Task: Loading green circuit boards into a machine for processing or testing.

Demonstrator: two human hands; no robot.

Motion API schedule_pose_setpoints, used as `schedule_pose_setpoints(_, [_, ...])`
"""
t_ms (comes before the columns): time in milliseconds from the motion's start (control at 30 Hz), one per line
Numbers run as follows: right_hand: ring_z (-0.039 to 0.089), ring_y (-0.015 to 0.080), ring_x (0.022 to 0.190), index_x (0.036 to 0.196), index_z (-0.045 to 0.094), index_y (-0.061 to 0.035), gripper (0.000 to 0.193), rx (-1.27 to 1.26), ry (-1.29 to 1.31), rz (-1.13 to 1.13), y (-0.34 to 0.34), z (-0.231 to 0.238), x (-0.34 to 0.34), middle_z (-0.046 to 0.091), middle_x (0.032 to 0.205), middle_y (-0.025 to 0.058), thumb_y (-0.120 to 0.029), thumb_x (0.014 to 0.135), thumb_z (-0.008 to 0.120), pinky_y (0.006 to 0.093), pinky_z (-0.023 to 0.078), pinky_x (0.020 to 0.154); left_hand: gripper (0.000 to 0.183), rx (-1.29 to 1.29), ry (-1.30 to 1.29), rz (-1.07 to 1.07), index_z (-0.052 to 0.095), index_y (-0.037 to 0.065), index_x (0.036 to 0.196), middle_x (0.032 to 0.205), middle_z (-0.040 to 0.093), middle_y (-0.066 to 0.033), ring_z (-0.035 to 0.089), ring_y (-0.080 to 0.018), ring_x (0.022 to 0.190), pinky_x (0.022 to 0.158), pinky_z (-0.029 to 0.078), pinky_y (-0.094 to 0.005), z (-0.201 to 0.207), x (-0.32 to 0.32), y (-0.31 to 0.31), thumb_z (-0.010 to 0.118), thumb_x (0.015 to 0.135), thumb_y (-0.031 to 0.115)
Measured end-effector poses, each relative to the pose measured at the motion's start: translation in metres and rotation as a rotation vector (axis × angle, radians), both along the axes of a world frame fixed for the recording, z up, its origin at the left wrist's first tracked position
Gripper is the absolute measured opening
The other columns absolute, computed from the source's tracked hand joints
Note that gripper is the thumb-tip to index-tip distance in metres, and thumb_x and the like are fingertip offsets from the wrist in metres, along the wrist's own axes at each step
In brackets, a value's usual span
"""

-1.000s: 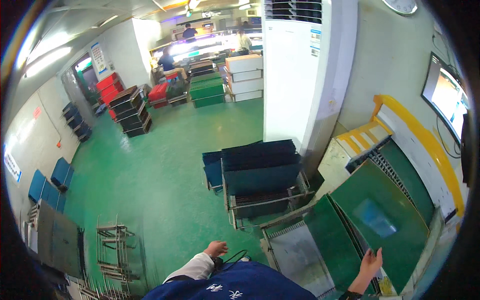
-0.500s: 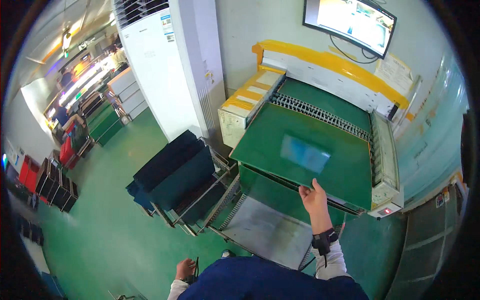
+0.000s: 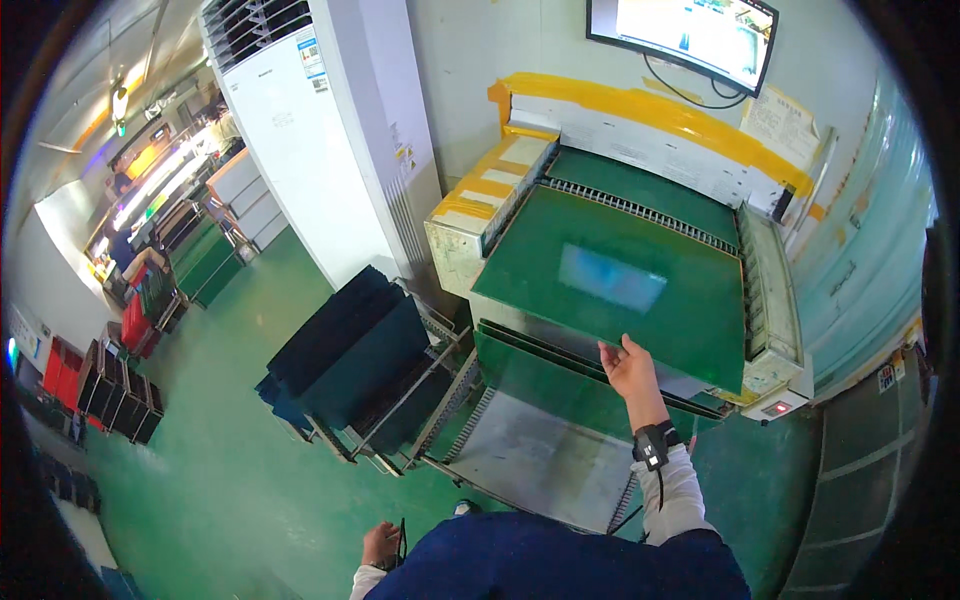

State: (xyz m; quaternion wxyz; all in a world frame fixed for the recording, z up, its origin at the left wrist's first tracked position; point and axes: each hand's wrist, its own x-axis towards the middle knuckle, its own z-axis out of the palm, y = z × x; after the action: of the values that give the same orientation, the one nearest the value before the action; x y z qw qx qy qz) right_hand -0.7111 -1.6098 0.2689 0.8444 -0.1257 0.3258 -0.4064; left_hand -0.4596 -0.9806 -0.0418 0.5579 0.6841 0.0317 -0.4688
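Observation:
A large flat green panel [image 3: 540,235] with a shiny reflection lies on a roller conveyor [image 3: 640,212]. My right hand [image 3: 632,372] is at its near edge, thumb over the top and fingers curled at the underside. More green panels [image 3: 540,370] stand just beneath it in a rack [image 3: 462,405] with toothed sides. A grey sheet [image 3: 540,460] forms the rack's near part. My left hand [image 3: 380,543] hangs low beside my body, fingers curled, with nothing visible in it.
Left of the rack stands a cart [image 3: 370,440] with dark blue panels [image 3: 345,340]. Behind it rises a white cabinet air conditioner [image 3: 290,140]. A wall screen [image 3: 690,35] hangs above the conveyor. Right is a translucent curtain [image 3: 850,260]; racks [image 3: 118,390] and people [image 3: 125,250] are far left.
The green panel has slid farther over the conveyor, away from me, with my right hand following at its near edge. The whole view has shifted slightly. My left hand stays low.

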Motion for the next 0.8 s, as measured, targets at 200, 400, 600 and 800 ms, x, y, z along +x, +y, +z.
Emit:
schedule_pose_setpoints(200, [0.057, 0.0283, 0.090, 0.098, 0.049, 0.0002, 0.022, -0.008, 0.025, -0.007, -0.022, -0.007, -0.005, 0.056, 0.096, 0.0142, -0.017, 0.086, 0.056, 0.0327, 0.051, 0.074, 0.026, -0.027, 0.461, 0.462, 0.051, 0.000, 0.103, 0.086, 0.060, -0.0143, 0.058, -0.0273, 0.066, 0.054, 0.047, -0.0339, 0.019, -0.009, -0.022, 0.056, 0.080, 0.010])
schedule_pose_setpoints(400, [0.057, 0.0297, 0.092, 0.099, 0.045, 0.0027, 0.026, -0.056, 0.026, 0.029, -0.034, -0.010, -0.001, 0.053, 0.098, 0.0176, -0.019, 0.087, 0.055, 0.0331, 0.052, 0.074, 0.025, -0.047, 0.480, 0.490, 0.049, -0.002, 0.102, 0.086, 0.058, -0.0158, 0.056, -0.0278, 0.066, 0.051, 0.045, -0.0376, 0.036, -0.013, -0.028, 0.051, 0.086, 0.017])
schedule_pose_setpoints(600, [0.058, 0.0282, 0.089, 0.099, 0.049, 0.0000, 0.022, -0.036, 0.020, 0.027, -0.039, -0.013, 0.000, 0.057, 0.095, 0.0148, -0.016, 0.086, 0.056, 0.0321, 0.051, 0.072, 0.025, -0.050, 0.428, 0.440, 0.046, 0.001, 0.103, 0.091, 0.057, -0.0175, 0.057, -0.0315, 0.071, 0.054, 0.046, -0.0410, 0.044, -0.017, -0.031, 0.050, 0.086, 0.018])
schedule_pose_setpoints(800, [0.059, 0.0274, 0.087, 0.097, 0.049, -0.0007, 0.023, -0.028, 0.028, 0.035, -0.043, -0.012, 0.000, 0.057, 0.093, 0.0144, -0.017, 0.085, 0.058, 0.0322, 0.052, 0.070, 0.022, -0.060, 0.444, 0.440, 0.047, 0.000, 0.100, 0.091, 0.057, -0.0188, 0.057, -0.0335, 0.072, 0.056, 0.047, -0.0422, 0.040, -0.017, -0.026, 0.051, 0.086, 0.015])
